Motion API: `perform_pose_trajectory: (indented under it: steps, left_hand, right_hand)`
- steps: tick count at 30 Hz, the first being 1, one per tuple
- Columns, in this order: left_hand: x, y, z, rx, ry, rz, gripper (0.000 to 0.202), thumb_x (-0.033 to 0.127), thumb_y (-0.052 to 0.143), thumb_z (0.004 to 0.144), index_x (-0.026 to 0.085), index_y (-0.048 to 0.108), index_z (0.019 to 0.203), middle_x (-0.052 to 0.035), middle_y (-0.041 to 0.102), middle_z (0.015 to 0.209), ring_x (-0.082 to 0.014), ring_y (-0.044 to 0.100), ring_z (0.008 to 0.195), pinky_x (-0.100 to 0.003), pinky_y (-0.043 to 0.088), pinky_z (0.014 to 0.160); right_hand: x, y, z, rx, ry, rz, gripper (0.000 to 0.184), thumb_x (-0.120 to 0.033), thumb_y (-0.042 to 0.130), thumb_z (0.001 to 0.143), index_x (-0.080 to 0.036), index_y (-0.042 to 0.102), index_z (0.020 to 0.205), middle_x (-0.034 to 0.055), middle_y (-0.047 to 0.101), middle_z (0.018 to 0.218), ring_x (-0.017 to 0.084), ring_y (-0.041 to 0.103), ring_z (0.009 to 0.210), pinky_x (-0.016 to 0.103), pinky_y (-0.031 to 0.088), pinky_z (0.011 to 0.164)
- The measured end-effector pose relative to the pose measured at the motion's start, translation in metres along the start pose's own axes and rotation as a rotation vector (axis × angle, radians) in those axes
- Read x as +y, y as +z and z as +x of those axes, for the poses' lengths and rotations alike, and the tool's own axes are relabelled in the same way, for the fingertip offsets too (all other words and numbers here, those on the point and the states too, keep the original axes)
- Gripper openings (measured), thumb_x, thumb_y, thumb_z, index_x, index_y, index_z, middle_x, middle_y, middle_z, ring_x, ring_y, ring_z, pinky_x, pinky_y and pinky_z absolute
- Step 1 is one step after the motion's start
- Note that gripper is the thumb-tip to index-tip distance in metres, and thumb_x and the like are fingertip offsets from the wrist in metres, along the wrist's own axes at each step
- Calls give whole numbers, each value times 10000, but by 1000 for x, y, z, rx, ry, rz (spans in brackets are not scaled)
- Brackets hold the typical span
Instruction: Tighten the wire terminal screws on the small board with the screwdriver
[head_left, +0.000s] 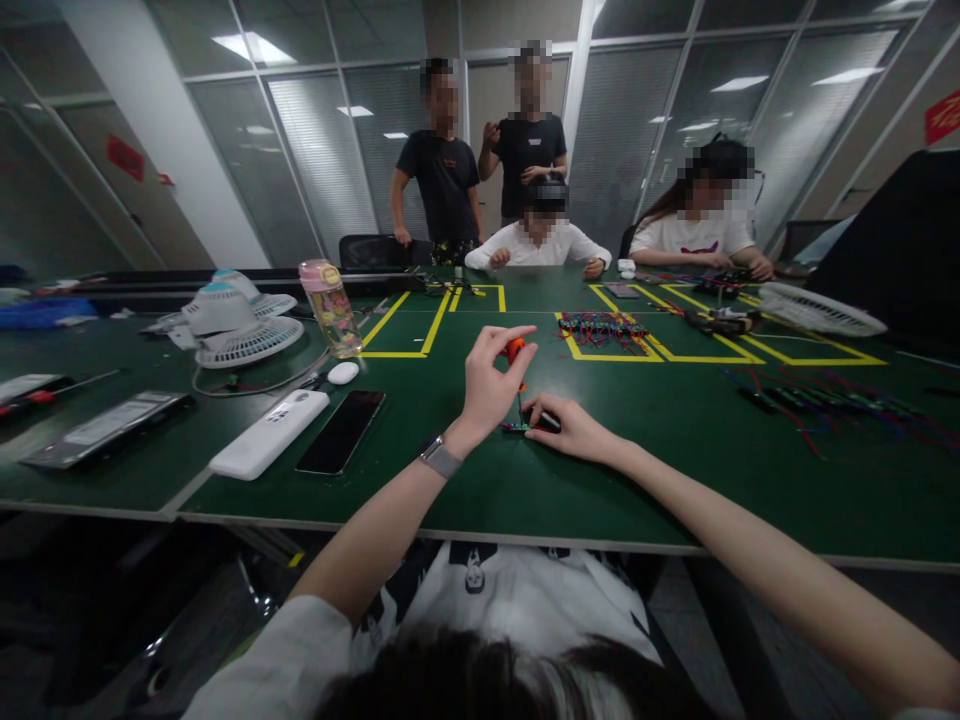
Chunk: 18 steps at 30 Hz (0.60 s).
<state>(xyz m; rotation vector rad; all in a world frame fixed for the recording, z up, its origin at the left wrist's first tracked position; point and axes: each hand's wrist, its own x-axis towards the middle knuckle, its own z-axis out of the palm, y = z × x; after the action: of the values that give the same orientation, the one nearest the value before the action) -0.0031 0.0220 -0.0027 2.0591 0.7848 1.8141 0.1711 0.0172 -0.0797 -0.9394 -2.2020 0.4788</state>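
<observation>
My left hand [491, 375] grips the orange-and-black handle of a screwdriver [516, 348] between thumb and fingers. The screwdriver stands nearly upright, its thin shaft running down to a small green circuit board [514, 428] on the table. Low on the table, my right hand [570, 428] has its fingers closed at the board's right side, beside the shaft. A dark part [549, 421] shows under those fingers, too small to name. Whether the tip sits in a screw cannot be made out.
Left of my hands lie a black phone [341, 432], a white power bank [270, 434], a bottle [331, 310] and fans [247, 335]. Wired boards [604, 333] lie ahead inside yellow tape, with more wired boards [832, 400] to the right. Several people are across the green table [420, 480].
</observation>
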Motion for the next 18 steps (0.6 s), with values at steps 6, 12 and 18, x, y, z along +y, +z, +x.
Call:
perform_pose_trajectory:
  steps: [6,12,18]
  left_hand:
    - [-3,-1,-1,-85,-10,-57,303,252,418,980,240,627,1199,-52,613,1104,-147,593,991,-284,471,886]
    - [-8,3,-2,-68,-91,-154,304,250,468,961,213,579,1241,-63,657,1083,-140,639,885,-259,506,784]
    - [-3,0,0,-37,-15,8,213,260,536,931,207,662,1095,-44,597,974,-140,582,881,-257,485,804]
  right_hand:
    - [-2,-1,0,-21,-34,-26,118,-246,649,829,-199,548,793,92,650,1039,234,633,982,397,495,876]
    - [-5,-2,0,-34,-83,-58,86,-228,638,839,-199,560,816,98,623,1052,241,607,993,409,474,896]
    - [-3,-2,0,-32,-89,-93,84,-219,644,836,-195,565,822,99,592,1059,241,584,994,403,469,896]
